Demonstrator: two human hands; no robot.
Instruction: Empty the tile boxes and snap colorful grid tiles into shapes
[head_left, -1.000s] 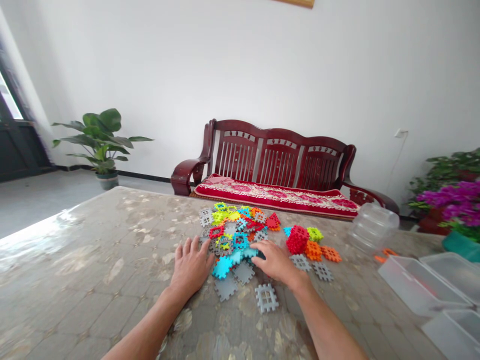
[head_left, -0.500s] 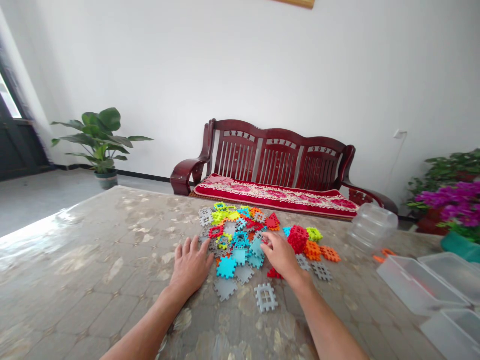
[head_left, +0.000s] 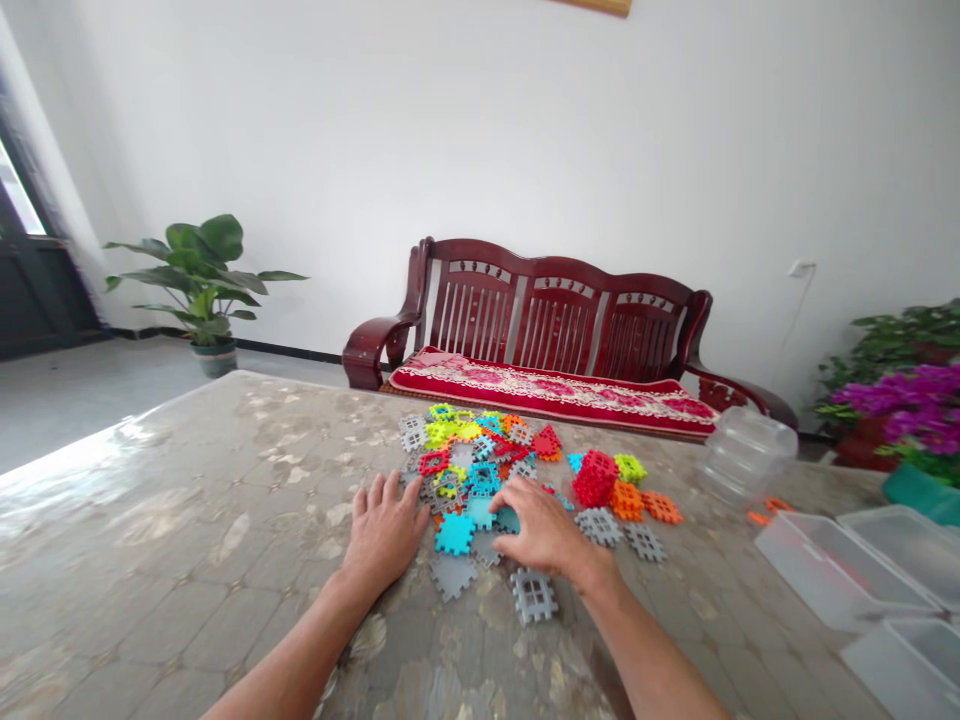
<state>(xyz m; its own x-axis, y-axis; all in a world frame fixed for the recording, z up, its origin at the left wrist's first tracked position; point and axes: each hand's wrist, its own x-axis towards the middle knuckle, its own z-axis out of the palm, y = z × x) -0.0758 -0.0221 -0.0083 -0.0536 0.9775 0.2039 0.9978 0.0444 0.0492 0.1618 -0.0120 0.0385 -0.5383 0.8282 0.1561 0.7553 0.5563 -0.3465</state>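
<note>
My left hand (head_left: 386, 528) lies flat on the table with fingers spread, at the left edge of a pile of interlocking plastic tiles (head_left: 463, 455). My right hand (head_left: 541, 525) hovers over or rests on the near right side of the pile. Its thumb and fingers are curved and apart, with a teal tile (head_left: 508, 520) showing in the gap; whether they touch it I cannot tell. Just left of those fingertips are a light blue tile (head_left: 480, 512) and a bright blue one (head_left: 454, 534). Nearer me lie a plain grey tile (head_left: 453, 577) and a grey window-frame tile (head_left: 534, 596).
Right of the pile stands a red assembled block (head_left: 596, 478) beside orange tiles (head_left: 627, 501) and grey tiles (head_left: 645, 542). Clear plastic containers (head_left: 750, 455) and open bins (head_left: 844, 570) occupy the table's right side. A wooden bench (head_left: 559, 310) stands behind the table (head_left: 247, 520).
My right hand has moved left and toward me, from the pile's right side to over the teal and light blue tiles. My left hand has stayed in place.
</note>
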